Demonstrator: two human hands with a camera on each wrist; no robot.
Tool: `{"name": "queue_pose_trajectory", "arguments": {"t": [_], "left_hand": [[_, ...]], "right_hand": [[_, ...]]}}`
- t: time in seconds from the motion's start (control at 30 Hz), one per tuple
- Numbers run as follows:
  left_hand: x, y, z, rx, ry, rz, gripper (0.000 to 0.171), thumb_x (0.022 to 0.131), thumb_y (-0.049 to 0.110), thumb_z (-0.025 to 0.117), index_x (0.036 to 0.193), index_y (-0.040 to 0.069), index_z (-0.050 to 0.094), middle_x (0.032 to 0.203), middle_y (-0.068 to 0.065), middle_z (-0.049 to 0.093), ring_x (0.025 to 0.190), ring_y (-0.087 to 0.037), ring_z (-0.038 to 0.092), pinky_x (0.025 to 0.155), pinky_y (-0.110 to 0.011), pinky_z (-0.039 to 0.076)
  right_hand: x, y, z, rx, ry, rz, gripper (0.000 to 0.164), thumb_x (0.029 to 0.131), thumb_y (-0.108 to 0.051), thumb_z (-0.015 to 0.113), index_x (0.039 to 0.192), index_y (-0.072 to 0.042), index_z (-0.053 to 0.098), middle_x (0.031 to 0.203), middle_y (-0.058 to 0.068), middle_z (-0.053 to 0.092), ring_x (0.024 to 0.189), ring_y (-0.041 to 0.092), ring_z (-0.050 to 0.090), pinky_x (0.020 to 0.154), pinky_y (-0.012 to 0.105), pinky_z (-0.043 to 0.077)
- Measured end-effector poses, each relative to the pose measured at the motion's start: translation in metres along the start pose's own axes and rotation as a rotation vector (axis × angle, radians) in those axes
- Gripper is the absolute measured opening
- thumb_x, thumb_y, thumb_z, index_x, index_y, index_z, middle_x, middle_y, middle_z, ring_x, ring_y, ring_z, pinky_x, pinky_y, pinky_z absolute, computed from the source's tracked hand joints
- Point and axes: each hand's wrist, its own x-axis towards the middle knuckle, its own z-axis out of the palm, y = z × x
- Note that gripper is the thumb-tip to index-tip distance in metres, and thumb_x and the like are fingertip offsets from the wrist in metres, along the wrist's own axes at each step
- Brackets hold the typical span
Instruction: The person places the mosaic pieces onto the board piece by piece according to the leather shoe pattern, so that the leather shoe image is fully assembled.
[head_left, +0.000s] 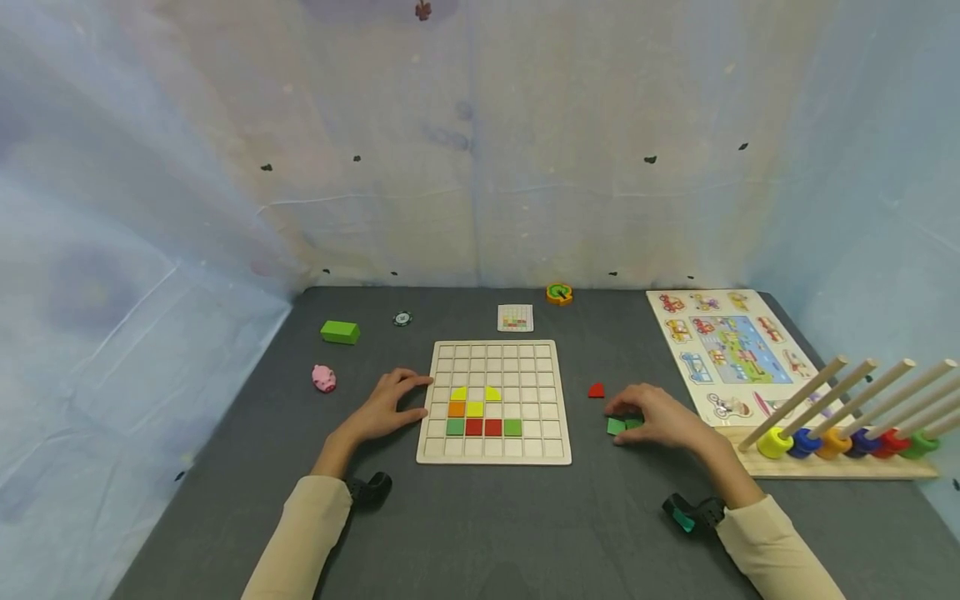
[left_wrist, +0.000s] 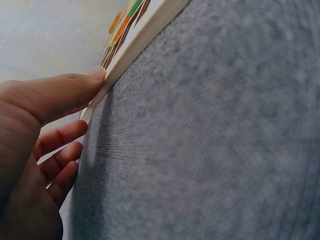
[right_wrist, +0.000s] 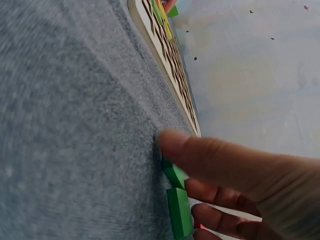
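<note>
So the wooden grid board (head_left: 530,379) sits mid-table, with some colored tiles (head_left: 475,409) in its left half. The left hand (head_left: 382,408) is at the board's left edge, grip loose, thumb and a fingertip just resting on the rim. Right of the board, the right hand (head_left: 660,417) bends over a couple of green pieces (head_left: 616,427); honestly can't tell if that grip is pinching one or only touching. A red piece (head_left: 596,390) lies nearer the board's right edge.

Room-wise, there's a strip of gray table (head_left: 495,533) between the board and the green pieces, plus a wide stretch in front of the board. Behind it there's a little card (head_left: 515,317), and off to the left a pink pig (head_left: 324,378) and a green block (head_left: 340,332). Well right of it: a puzzle board (head_left: 750,346) and a peg stand (head_left: 847,468).

Right wrist cam shows the green pieces are chunky, which the head view doesn't really. There the red piece is mostly behind fingers, and the board is cut off up top. Some pegs run out of the head view, and they cover part of the puzzle.
</note>
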Motion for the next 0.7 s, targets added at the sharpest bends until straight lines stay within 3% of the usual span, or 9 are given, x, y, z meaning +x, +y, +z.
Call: {"name": "queue_pose_trajectory", "arguments": {"t": [0.3,0.7], "left_hand": [[0.000,0.000,0.000,-0.005,0.016,0.021,0.054,0.085,0.030,0.069,0.134,0.014,0.052,0.124,-0.010,0.044,0.110,-0.028,0.037,0.092,-0.053,0.033],[0.000,0.002,0.000,-0.003,0.006,0.006,0.054,0.086,0.029,0.068,0.134,0.015,0.051,0.125,-0.009,0.043,0.110,-0.027,0.037,0.092,-0.052,0.032]], "right_hand": [[0.002,-0.005,0.004,-0.020,0.008,0.003,0.028,0.078,-0.017,0.076,0.103,-0.007,0.067,0.091,0.000,0.062,0.079,0.013,0.059,0.069,0.030,0.048],[0.043,-0.040,0.027,-0.016,0.044,-0.143,0.026,0.081,-0.020,0.073,0.105,-0.010,0.069,0.094,-0.002,0.063,0.083,0.015,0.057,0.073,0.032,0.045]]}}
